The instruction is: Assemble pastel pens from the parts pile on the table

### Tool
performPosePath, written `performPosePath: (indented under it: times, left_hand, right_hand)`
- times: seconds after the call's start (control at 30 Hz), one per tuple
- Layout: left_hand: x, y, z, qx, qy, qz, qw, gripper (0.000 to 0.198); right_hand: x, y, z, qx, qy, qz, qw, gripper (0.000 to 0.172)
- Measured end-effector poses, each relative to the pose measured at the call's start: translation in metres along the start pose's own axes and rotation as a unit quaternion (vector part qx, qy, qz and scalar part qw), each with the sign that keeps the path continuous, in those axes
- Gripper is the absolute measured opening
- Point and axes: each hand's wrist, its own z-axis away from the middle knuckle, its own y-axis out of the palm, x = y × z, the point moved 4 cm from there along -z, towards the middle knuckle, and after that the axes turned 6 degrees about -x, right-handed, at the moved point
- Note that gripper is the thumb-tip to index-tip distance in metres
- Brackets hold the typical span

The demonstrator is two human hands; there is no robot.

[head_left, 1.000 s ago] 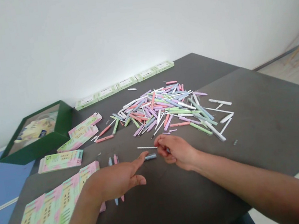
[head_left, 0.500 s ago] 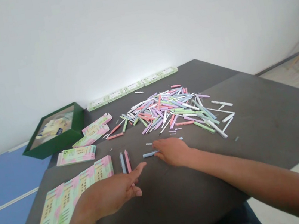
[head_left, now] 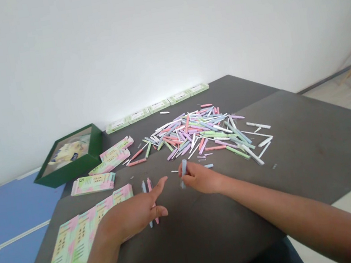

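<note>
My right hand (head_left: 201, 177) pinches a light blue pen barrel (head_left: 184, 167), tilted nearly upright just above the table. Behind that hand, another blue pen part (head_left: 209, 165) and a thin white piece (head_left: 174, 171) lie on the table. My left hand (head_left: 138, 215) is open, thumb and fingers apart, over a blue pen (head_left: 144, 187) and a pink pen (head_left: 149, 184) lying side by side; it partly hides both. A large heap of pastel pen parts (head_left: 192, 133) spreads beyond my hands.
Green-and-pink cartons (head_left: 79, 240) overlap at the left, with more cartons (head_left: 93, 183) behind them. A green box (head_left: 96, 146) holding packets stands at the back left. Several pale green boxes (head_left: 139, 115) line the wall. Loose white tubes (head_left: 257, 125) lie right of the heap.
My right hand has lifted the blue barrel from the table and turned it from flat to nearly upright. My left hand stays open, its fingers a little more spread.
</note>
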Motion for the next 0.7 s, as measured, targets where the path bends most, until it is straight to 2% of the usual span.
performPosePath:
  times: [0.07,0.13,0.2,0.27,0.37,0.47,0.57,0.63,0.7]
  left_hand:
    - [-0.007,-0.006,-0.014,-0.011,-0.001,-0.039,0.999,0.077]
    - [-0.014,-0.01,-0.029,-0.023,0.021,-0.055,0.998,0.077]
    - [-0.02,-0.011,-0.042,-0.032,0.052,-0.038,0.997,0.077]
    - [-0.023,-0.009,-0.053,-0.029,0.077,-0.014,0.997,0.076]
    - [-0.024,-0.006,-0.066,-0.02,0.092,0.002,0.996,0.077]
    - [-0.025,-0.004,-0.075,-0.007,0.101,0.011,0.995,0.082]
    - [-0.029,-0.004,-0.079,0.01,0.111,0.022,0.994,0.084]
    - [-0.032,-0.005,-0.079,0.016,0.116,0.024,0.993,0.079]
    - [-0.034,-0.008,-0.076,0.019,0.119,0.017,0.993,0.071]
  right_hand:
    - [0.005,0.007,0.005,0.02,0.003,-0.131,0.991,0.01]
    - [0.009,0.017,0.009,0.049,0.017,-0.249,0.967,0.01]
    - [0.011,0.024,0.01,0.067,0.041,-0.337,0.938,0.01]
    - [0.01,0.028,0.01,0.053,0.078,-0.393,0.915,0.01]
    - [0.003,0.031,0.01,0.01,0.133,-0.428,0.894,0.012]
    - [-0.002,0.033,0.012,-0.031,0.159,-0.449,0.879,0.016]
    - [-0.001,0.032,0.013,-0.049,0.125,-0.467,0.874,0.017]
    - [0.001,0.029,0.012,-0.043,0.077,-0.448,0.89,0.017]
    - [0.001,0.025,0.011,-0.011,0.034,-0.421,0.907,0.017]
